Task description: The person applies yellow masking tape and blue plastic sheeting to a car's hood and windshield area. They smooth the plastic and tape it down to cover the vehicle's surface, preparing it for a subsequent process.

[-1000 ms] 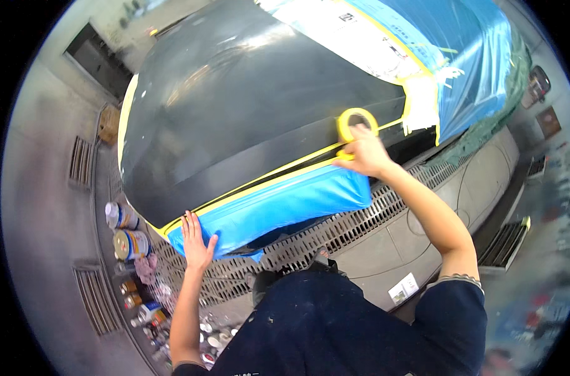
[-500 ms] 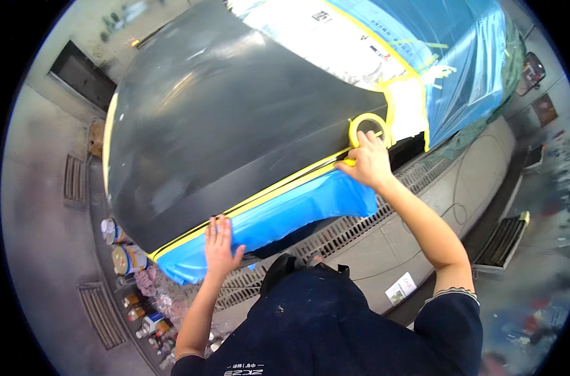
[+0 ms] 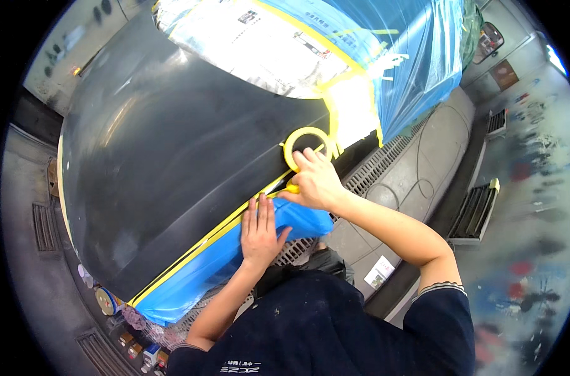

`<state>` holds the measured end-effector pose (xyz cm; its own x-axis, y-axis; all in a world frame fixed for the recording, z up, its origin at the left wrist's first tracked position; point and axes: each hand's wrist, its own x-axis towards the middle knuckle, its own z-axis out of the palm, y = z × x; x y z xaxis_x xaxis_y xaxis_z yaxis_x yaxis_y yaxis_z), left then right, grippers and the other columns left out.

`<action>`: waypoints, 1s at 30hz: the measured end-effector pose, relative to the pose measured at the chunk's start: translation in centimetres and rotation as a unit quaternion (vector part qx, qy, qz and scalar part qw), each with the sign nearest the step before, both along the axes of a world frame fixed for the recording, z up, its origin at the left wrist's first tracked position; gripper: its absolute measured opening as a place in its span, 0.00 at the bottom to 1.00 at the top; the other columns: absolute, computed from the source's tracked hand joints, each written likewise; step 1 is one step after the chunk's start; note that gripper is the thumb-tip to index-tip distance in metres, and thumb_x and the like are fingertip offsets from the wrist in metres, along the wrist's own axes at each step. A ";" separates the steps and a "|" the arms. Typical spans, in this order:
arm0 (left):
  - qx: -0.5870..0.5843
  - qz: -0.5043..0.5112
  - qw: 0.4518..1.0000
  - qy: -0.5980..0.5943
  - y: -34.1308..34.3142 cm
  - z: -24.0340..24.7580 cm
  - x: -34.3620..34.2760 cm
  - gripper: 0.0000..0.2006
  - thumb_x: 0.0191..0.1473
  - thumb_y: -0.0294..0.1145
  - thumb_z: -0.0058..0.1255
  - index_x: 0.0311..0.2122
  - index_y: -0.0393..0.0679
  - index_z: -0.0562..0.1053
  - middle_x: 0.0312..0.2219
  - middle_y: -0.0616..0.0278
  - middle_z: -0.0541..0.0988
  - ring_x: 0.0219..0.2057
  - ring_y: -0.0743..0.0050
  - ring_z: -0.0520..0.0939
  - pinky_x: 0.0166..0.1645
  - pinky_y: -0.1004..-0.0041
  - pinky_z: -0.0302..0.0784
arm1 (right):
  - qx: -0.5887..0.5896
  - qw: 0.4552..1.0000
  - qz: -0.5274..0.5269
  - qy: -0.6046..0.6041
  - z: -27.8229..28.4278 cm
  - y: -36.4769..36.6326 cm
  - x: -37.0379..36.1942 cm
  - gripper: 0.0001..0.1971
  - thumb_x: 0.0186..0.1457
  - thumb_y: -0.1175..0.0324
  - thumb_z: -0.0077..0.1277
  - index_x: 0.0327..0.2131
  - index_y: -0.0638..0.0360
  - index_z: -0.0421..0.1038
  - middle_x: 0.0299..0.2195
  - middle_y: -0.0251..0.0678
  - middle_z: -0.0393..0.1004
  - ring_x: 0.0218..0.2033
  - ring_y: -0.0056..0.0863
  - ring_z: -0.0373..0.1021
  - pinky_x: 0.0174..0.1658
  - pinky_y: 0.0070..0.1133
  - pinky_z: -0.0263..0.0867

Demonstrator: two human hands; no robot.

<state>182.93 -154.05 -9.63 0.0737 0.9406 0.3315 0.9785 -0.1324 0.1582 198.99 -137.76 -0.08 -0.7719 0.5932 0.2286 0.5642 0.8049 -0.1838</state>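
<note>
The left forearm rises from the bottom of the frame, and the left hand (image 3: 260,241), just below centre, lies palm down over the blue film (image 3: 194,279). Its fingers are straight, close together and holding nothing, the tips on the yellow tape strip (image 3: 172,273) along the film's upper edge; its thumb spreads to the right. The right arm comes in from the lower right, bent at the elbow, its forearm slanting up and left. At centre, just right of the left fingertips, the right hand (image 3: 316,180) grasps the tape roll (image 3: 288,149) by its lower rim with curled fingers, against the dark panel (image 3: 191,144) filling the upper left.
</note>
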 end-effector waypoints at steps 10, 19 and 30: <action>-0.054 0.152 0.986 0.034 -0.1 1.1 4.1 0.50 0.53 0.57 0.62 0.71 0.33 0.56 0.71 0.44 0.57 0.74 0.41 0.53 0.73 0.47 0.49 | -0.005 0.984 0.146 0.105 1.8 11.2 15.7 0.19 0.42 0.51 0.70 0.21 0.58 0.78 0.40 0.39 0.74 0.41 0.41 0.67 0.45 0.36 0.65; -0.026 0.247 0.966 0.071 1.2 -0.7 7.9 0.51 0.55 0.54 0.60 0.72 0.31 0.50 0.73 0.38 0.50 0.75 0.40 0.46 0.74 0.43 0.38 | 0.069 0.987 -0.040 0.143 -1.0 15.6 19.7 0.17 0.43 0.51 0.70 0.24 0.56 0.82 0.37 0.41 0.70 0.41 0.42 0.65 0.45 0.36 0.65; -0.050 0.063 0.994 0.073 13.9 0.4 14.8 0.51 0.55 0.60 0.58 0.72 0.34 0.53 0.73 0.48 0.53 0.74 0.50 0.52 0.74 0.48 0.47 | 0.067 0.983 -0.096 0.144 -2.4 15.4 18.1 0.16 0.42 0.53 0.70 0.23 0.54 0.82 0.35 0.39 0.68 0.42 0.41 0.66 0.43 0.36 0.64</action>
